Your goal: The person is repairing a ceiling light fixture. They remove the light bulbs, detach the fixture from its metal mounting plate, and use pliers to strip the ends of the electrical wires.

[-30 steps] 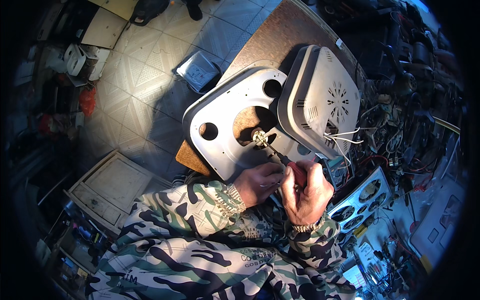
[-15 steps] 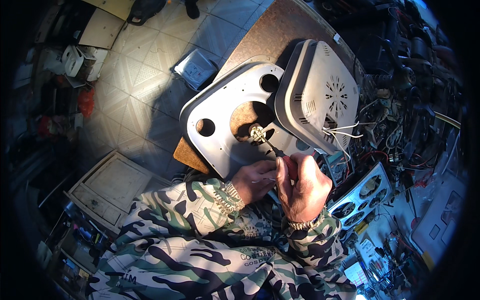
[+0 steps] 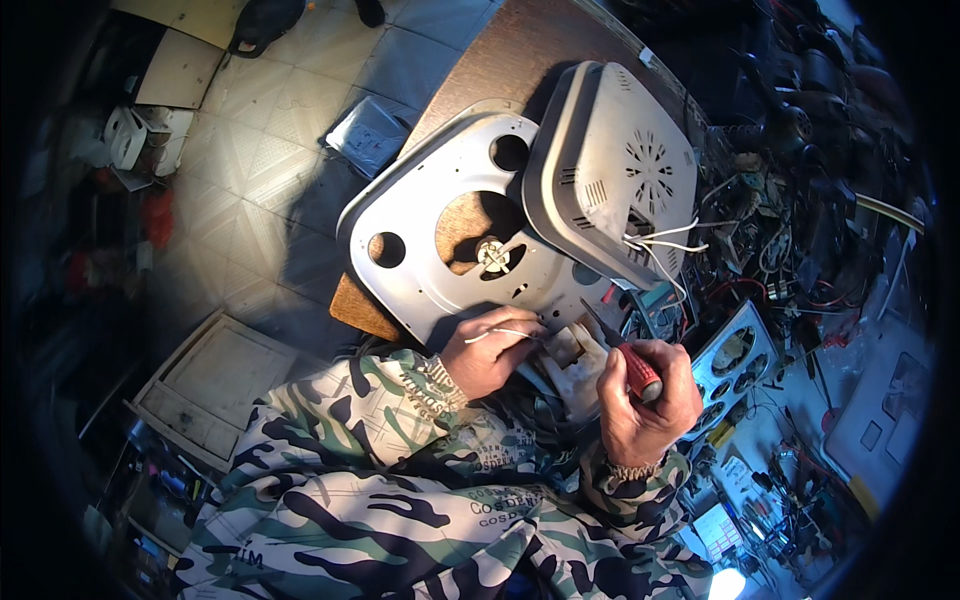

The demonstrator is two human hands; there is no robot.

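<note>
My right hand (image 3: 648, 410) grips a red-handled screwdriver (image 3: 641, 369), its shaft pointing up-left. My left hand (image 3: 485, 352) has its fingers bent round a thin white wire (image 3: 480, 336), beside a pale, stained piece (image 3: 578, 385) lying between my hands; whether it also grips that piece is unclear. Above them lies a light metal plate (image 3: 388, 298) with round openings; a small round fitting (image 3: 493, 257) shows in the largest one. A beige vented housing (image 3: 610, 150) with white wires sticking out stands at the plate's right side.
A brown board (image 3: 480, 50) lies beneath the plate. On the tiled floor (image 3: 250, 170) are a clear container (image 3: 370, 137) and, lower, a wooden cabinet (image 3: 215, 390). Dense tools and cables crowd the right, with a metal panel (image 3: 735, 360) with round openings beside my right hand.
The screwdriver has come away from the round fitting and moved down-right with my right hand. The pale piece between my hands now shows more. The whole view has shifted a little.
</note>
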